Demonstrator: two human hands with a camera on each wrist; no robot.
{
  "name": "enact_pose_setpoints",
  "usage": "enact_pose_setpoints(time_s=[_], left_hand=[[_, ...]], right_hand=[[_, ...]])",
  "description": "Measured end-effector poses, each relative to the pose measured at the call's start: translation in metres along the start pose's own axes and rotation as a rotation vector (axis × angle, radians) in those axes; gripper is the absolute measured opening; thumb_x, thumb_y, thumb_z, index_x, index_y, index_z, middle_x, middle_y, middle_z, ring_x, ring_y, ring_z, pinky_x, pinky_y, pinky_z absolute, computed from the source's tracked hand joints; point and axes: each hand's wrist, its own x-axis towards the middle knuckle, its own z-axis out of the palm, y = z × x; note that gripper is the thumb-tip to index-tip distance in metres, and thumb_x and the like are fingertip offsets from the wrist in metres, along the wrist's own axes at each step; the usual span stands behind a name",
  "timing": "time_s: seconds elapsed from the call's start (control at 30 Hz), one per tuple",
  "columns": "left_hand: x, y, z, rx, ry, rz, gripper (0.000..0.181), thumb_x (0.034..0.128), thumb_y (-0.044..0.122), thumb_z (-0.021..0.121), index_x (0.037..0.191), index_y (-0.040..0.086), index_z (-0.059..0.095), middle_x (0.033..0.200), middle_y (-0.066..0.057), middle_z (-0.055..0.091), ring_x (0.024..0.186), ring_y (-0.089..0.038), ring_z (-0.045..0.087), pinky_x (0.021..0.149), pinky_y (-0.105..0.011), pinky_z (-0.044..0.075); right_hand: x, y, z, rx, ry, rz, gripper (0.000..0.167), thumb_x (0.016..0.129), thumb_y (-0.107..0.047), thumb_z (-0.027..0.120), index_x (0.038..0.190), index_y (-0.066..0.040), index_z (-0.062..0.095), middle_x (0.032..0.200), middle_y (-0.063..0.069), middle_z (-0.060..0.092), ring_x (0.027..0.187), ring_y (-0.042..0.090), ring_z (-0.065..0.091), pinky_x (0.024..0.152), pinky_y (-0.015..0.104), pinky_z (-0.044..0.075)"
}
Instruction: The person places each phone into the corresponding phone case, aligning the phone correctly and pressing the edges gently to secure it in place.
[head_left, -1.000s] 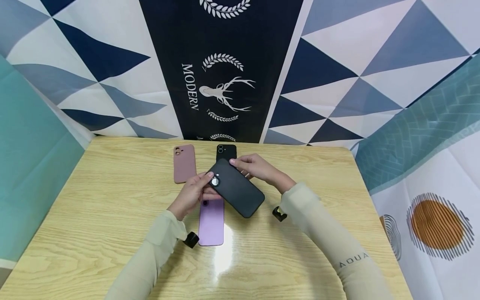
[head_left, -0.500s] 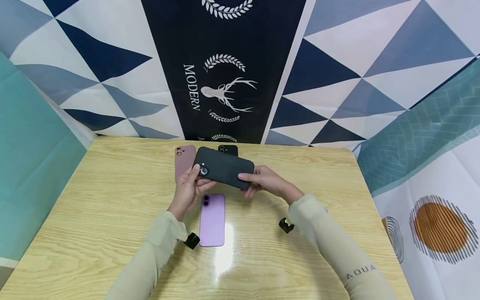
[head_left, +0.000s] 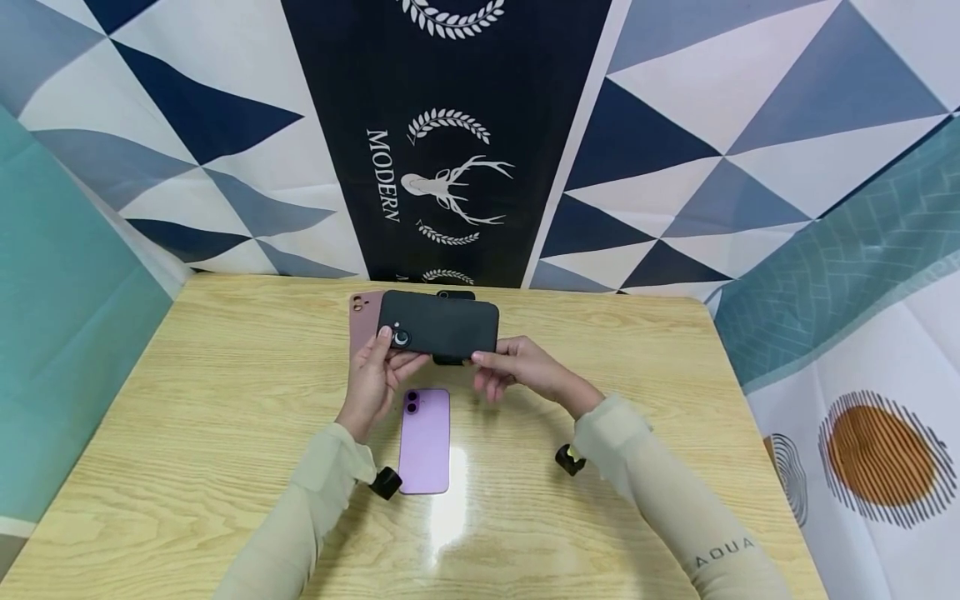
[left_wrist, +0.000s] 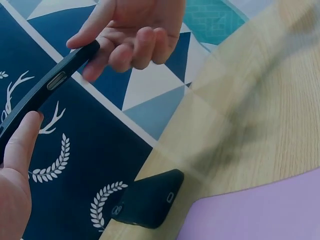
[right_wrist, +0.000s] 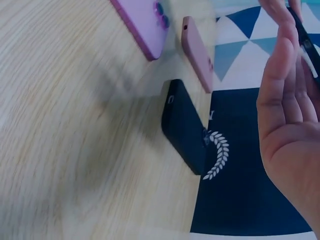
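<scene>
Head view: I see a matte black, rounded-rectangle phone case [head_left: 446,323] raised above the pale wood-grain surface [head_left: 225,400].
Left hand [head_left: 371,379]: thumb and fingers grip its camera end.
Right hand [head_left: 519,367]: thumb and fingers pinch its opposite end.
Glossy lilac rectangular phone [head_left: 424,450]: flat on the surface, near the left hand.

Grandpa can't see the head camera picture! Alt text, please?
Left hand and right hand hold a black phone case above a wooden table. Nearer lies a purple phone; farther back, a pink case and a second black case, both partly hidden.
</scene>
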Motion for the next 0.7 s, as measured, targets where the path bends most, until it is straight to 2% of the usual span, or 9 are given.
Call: enact_pose_setpoints(time_s=[0.17, 0.27, 0.33, 0.53, 0.7], left_hand=[[-0.001, 0.001, 0.001, -0.047, -0.012, -0.011, 0.030, 0.1024, 0.027, 0.033, 0.118, 0.004, 0.047, 0.097, -0.003, 0.072, 0.088, -0.015, 0.070, 0.085, -0.030, 0.055], [-0.001, 0.001, 0.002, -0.057, -0.016, -0.021, 0.032, 0.1029, 0.026, 0.031, 0.119, 0.002, 0.045, 0.097, -0.003, 0.072, 0.089, -0.015, 0.070, 0.086, -0.031, 0.055], [-0.001, 0.001, 0.003, -0.067, -0.015, -0.022, 0.034, 0.1031, 0.026, 0.030, 0.121, -0.001, 0.043, 0.096, -0.003, 0.072, 0.089, -0.016, 0.070, 0.085, -0.030, 0.055], [-0.002, 0.001, 0.002, -0.070, -0.037, -0.023, 0.034, 0.1033, 0.025, 0.031, 0.121, -0.001, 0.043, 0.096, -0.004, 0.072, 0.089, -0.016, 0.070, 0.084, -0.030, 0.056], [-0.003, 0.004, -0.002, -0.062, -0.087, -0.067, 0.029, 0.1027, 0.021, 0.036, 0.119, -0.001, 0.043, 0.097, -0.006, 0.072, 0.091, -0.018, 0.070, 0.087, -0.030, 0.054]], right_hand=[[0.001, -0.005, 0.004, 0.066, 0.092, -0.073, 0.028, 0.094, -0.024, 0.055, 0.090, 0.002, 0.064, 0.077, 0.002, 0.071, 0.060, 0.011, 0.064, 0.063, 0.032, 0.057], [0.002, -0.007, 0.008, 0.127, 0.123, -0.117, 0.026, 0.095, -0.019, 0.052, 0.085, 0.002, 0.065, 0.074, 0.002, 0.070, 0.059, 0.011, 0.064, 0.061, 0.031, 0.056], [0.003, -0.009, 0.010, 0.166, 0.133, -0.128, 0.026, 0.095, -0.015, 0.050, 0.082, 0.000, 0.066, 0.071, 0.001, 0.070, 0.057, 0.010, 0.064, 0.058, 0.027, 0.055], [0.004, -0.011, 0.013, 0.221, 0.138, -0.127, 0.026, 0.096, -0.010, 0.045, 0.085, 0.009, 0.059, 0.067, 0.000, 0.070, 0.055, 0.009, 0.064, 0.054, 0.023, 0.053], [0.005, -0.012, 0.013, 0.248, 0.133, -0.135, 0.021, 0.098, -0.011, 0.041, 0.086, 0.001, 0.054, 0.065, -0.002, 0.068, 0.055, 0.009, 0.063, 0.053, 0.022, 0.051]])
